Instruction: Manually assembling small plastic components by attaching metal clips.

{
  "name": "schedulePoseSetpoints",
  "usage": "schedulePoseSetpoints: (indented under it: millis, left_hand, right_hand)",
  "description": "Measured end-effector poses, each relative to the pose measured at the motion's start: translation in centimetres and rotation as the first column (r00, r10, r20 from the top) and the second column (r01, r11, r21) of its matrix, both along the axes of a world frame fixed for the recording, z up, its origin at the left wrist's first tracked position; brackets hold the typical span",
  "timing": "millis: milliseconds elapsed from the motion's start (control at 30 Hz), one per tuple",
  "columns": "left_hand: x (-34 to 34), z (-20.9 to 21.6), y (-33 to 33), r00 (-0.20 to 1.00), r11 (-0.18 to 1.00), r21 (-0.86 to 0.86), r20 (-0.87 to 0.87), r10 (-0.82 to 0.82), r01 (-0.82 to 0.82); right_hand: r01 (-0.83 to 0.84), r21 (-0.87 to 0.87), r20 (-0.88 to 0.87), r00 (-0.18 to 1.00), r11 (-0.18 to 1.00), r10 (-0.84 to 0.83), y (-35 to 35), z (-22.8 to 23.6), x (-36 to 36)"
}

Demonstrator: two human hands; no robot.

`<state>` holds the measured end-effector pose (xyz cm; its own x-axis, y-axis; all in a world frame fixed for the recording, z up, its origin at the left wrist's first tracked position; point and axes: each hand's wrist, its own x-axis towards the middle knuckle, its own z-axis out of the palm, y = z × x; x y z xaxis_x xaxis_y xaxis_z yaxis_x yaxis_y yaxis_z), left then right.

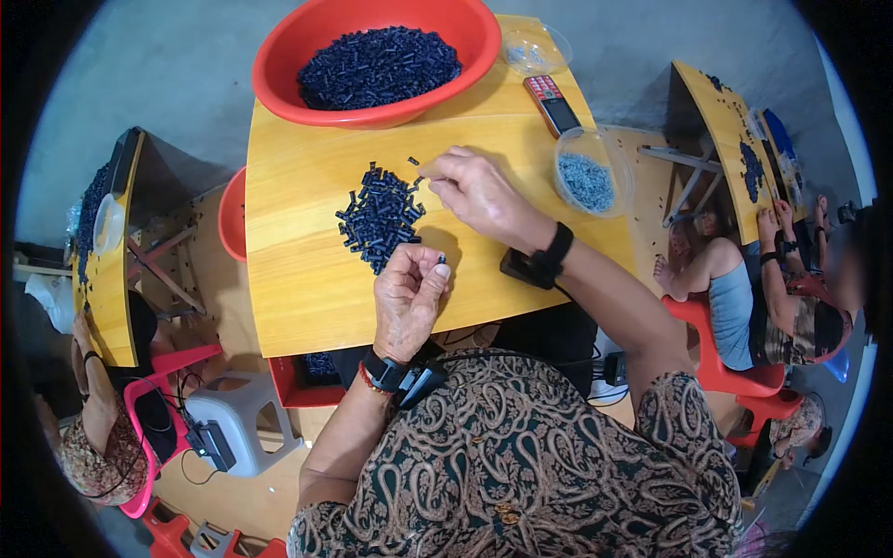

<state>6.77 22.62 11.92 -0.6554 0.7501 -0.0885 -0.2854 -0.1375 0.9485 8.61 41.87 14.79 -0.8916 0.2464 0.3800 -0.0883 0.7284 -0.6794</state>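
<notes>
My left hand [409,296] is closed near the table's front edge, pinching a small black plastic piece [441,260] between thumb and forefinger. Just ahead of it lies a loose pile of small black plastic pieces [379,223]. My right hand [479,195] reaches to the pile's right side, its thumb and fingers drawn together. Beside those fingertips is a single black piece [418,182]; whether they grip it or something smaller I cannot tell. Another black piece [412,161] rests slightly farther away on the table.
On the yellow table [298,298], a red basin [372,115] full of black pieces stands at the back. At right are a clear tub [561,200] of small greyish bits, a red-and-black phone [554,107] and a shallow clear dish [563,58]. People work at tables on both sides.
</notes>
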Motion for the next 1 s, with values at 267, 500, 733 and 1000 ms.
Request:
schedulePoseSetpoints:
  millis: [267, 500, 733, 1000]
  left_hand:
    - [-0.2, -0.5, 0.2, 1.0, 0.996, 0.092, 0.007, 0.017, -0.017]
    - [-0.4, -1.2, 0.0, 1.0, 0.993, 0.118, 0.025, -0.005, 0.002]
    - [-0.6, -1.0, 0.0, 0.999, 0.99, 0.142, 0.038, -0.016, 0.011]
    - [-0.3, -0.5, -0.4, 0.999, 0.994, 0.101, 0.022, -0.035, 0.033]
  right_hand:
    - [-0.042, 0.293, 0.172, 0.985, 0.955, -0.01, 0.3, 0.3, -1.5]
    - [0.037, -0.585, 0.168, 0.983, 0.811, 0.076, -0.1, 1.6, 1.6]
    - [-0.034, -0.77, 0.16, 0.957, 0.637, 0.244, -2.5, 2.7, 6.5]
    - [-0.097, -0.752, 0.062, 0.974, 0.652, 0.217, -3.2, 1.8, 7.1]
